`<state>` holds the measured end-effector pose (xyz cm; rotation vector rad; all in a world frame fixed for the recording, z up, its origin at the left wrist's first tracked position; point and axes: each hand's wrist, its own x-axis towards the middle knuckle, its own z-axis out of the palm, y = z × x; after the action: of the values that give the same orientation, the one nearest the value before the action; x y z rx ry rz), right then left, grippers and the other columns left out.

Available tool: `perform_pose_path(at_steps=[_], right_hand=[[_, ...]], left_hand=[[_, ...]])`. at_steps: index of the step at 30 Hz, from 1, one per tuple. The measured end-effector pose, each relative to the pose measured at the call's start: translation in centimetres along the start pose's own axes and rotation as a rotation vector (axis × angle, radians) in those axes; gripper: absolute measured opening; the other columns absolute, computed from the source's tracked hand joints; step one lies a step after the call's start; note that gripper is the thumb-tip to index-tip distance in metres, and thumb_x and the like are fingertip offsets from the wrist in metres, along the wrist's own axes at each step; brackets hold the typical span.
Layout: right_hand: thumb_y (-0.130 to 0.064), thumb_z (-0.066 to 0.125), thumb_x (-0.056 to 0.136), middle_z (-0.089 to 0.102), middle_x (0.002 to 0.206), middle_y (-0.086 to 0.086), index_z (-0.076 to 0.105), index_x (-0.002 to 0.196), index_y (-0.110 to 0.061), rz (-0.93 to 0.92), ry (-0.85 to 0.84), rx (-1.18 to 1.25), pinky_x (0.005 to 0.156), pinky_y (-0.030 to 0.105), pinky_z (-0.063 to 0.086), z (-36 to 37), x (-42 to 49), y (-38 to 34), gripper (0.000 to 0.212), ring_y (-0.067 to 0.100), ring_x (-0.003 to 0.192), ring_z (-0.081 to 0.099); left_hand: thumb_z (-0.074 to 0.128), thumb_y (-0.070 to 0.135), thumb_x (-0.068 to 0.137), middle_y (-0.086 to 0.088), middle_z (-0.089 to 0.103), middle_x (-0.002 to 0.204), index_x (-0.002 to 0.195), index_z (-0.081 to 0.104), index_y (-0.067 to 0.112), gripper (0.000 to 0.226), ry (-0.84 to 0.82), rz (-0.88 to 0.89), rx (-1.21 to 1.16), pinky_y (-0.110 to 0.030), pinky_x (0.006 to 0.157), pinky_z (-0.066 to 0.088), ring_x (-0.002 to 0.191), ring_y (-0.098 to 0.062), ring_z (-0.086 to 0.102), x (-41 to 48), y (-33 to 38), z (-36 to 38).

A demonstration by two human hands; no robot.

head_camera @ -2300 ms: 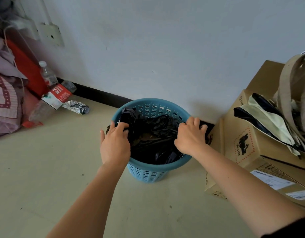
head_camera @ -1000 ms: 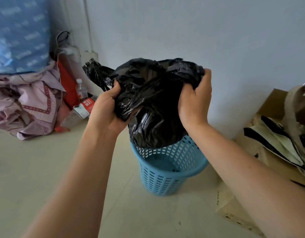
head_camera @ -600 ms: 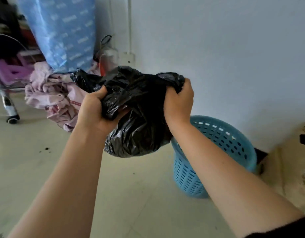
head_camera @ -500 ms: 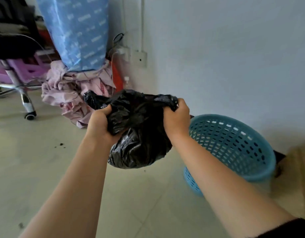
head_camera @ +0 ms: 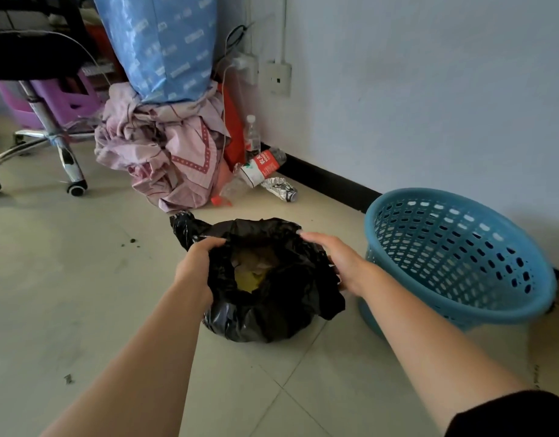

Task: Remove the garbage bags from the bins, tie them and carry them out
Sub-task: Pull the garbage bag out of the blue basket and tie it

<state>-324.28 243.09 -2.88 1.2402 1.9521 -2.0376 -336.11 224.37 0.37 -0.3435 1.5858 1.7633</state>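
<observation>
Bag (head_camera: 271,313) | sat out of bin (head_camera: 435,244), untied | your left hand (head_camera: 194,263) gripped rim; right hand (head_camera: 338,260) on rim, grip unclear | tying, carrying left

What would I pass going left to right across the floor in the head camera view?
chair base → clothes pile → bag → bin

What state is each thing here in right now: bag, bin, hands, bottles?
garbage bag: on the floor, mouth open, untied.
bin: standing on the floor, no bag inside.
left hand: grips the bag's rim.
right hand: on the opposite rim; grip unclear.
small bottle: upright, capped.
labelled bottle: lying on its side.
</observation>
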Motion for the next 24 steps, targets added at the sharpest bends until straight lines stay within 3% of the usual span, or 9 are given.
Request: perform_pose_path(at_steps=[2, 5, 7, 10, 13, 15, 17, 20, 24], right_hand=[[-0.057, 0.078, 0.058, 0.065, 0.118, 0.01, 0.059, 0.125, -0.015, 0.017, 0.14, -0.013, 0.091, 0.042, 0.05, 0.0, 0.3, 0.2, 0.081, 0.029, 0.104, 0.062], [-0.02, 0.072, 0.074, 0.065, 0.097, 0.014, 0.061, 0.106, 0.0, -0.036, 0.314, -0.411, 0.076, 0.033, 0.051, 0.1, 0.2, 0.7, 0.039, 0.029, 0.088, 0.063], [-0.009, 0.06, 0.082, 0.061, 0.092, 0.011, 0.058, 0.096, -0.003, -0.167, 0.429, -0.793, 0.066, 0.033, 0.045, 0.3, -0.8, 0.5, 0.015, 0.029, 0.084, 0.059], [-0.011, 0.052, 0.092, 0.058, 0.103, 0.009, 0.05, 0.107, -0.009, -0.472, 0.658, -1.139, 0.065, 0.034, 0.037, 0.5, -2.6, -1.4, 0.015, 0.029, 0.089, 0.058], [-0.034, 0.046, 0.098, 0.062, 0.102, 0.01, 0.052, 0.109, -0.008, -0.487, 0.789, -0.936, 0.066, 0.034, 0.04, -0.1, -3.6, -3.7, 0.028, 0.027, 0.083, 0.056], [-0.048, 0.036, 0.098, 0.063, 0.109, 0.015, 0.055, 0.117, -0.003, -0.321, 0.744, -0.7, 0.078, 0.039, 0.045, -0.7, -4.0, -4.9, 0.052, 0.031, 0.095, 0.058], [-0.051, 0.035, 0.097, 0.06, 0.114, 0.016, 0.052, 0.125, 0.0, -0.236, 0.645, -0.531, 0.089, 0.041, 0.044, -1.2, -4.0, -5.5, 0.061, 0.035, 0.107, 0.056], [-0.041, 0.061, 0.087, 0.055, 0.104, 0.008, 0.048, 0.127, 0.001, -0.233, 0.531, -0.329, 0.083, 0.036, 0.046, -1.9, -4.1, -5.9, 0.059, 0.03, 0.103, 0.056], [-0.016, 0.085, 0.062, 0.057, 0.118, 0.014, 0.044, 0.13, 0.0, -0.17, 0.313, -0.295, 0.092, 0.045, 0.051, -2.0, -4.8, -6.5, 0.081, 0.031, 0.109, 0.057]], left_hand=[[0.07, 0.019, 0.063, -0.013, 0.071, 0.099, 0.106, 0.066, 0.01, 0.044, 0.066, 0.021, 0.022, -0.051, 0.086, 0.053, 0.088, -0.034, 0.068, 0.5, -0.1, -0.1], [0.067, 0.01, 0.061, -0.01, 0.066, 0.093, 0.094, 0.062, 0.01, 0.033, 0.225, 0.114, -0.013, -0.051, 0.087, 0.053, 0.089, -0.033, 0.065, 0.8, -0.4, -0.1], [0.062, 0.006, 0.067, -0.005, 0.058, 0.079, 0.077, 0.054, 0.015, 0.016, 0.357, 0.224, -0.047, -0.048, 0.086, 0.053, 0.082, -0.029, 0.061, 0.7, -0.5, 0.0], [0.058, 0.003, 0.071, 0.0, 0.055, 0.071, 0.071, 0.05, 0.018, 0.017, 0.474, 0.323, -0.07, -0.044, 0.08, 0.054, 0.072, -0.026, 0.057, 0.8, -0.4, -0.4], [0.058, 0.003, 0.071, 0.001, 0.055, 0.071, 0.071, 0.049, 0.019, 0.019, 0.505, 0.352, -0.042, -0.041, 0.077, 0.054, 0.07, -0.026, 0.056, 0.6, -0.5, -0.6], [0.059, 0.007, 0.073, 0.0, 0.054, 0.07, 0.069, 0.047, 0.019, 0.018, 0.5, 0.358, -0.027, -0.039, 0.076, 0.053, 0.072, -0.026, 0.056, 0.5, -0.6, -0.6], [0.061, 0.015, 0.074, 0.0, 0.056, 0.071, 0.068, 0.049, 0.02, 0.014, 0.484, 0.359, -0.036, -0.038, 0.075, 0.052, 0.071, -0.025, 0.057, 0.2, -0.6, -0.4], [0.061, 0.025, 0.075, 0.001, 0.056, 0.07, 0.067, 0.052, 0.021, 0.012, 0.453, 0.357, -0.023, -0.035, 0.072, 0.049, 0.067, -0.021, 0.054, -0.4, -0.6, 0.0], [0.06, 0.03, 0.076, -0.001, 0.058, 0.075, 0.073, 0.055, 0.02, 0.011, 0.44, 0.381, 0.033, -0.039, 0.079, 0.051, 0.077, -0.026, 0.058, -0.7, -0.7, 0.3]])
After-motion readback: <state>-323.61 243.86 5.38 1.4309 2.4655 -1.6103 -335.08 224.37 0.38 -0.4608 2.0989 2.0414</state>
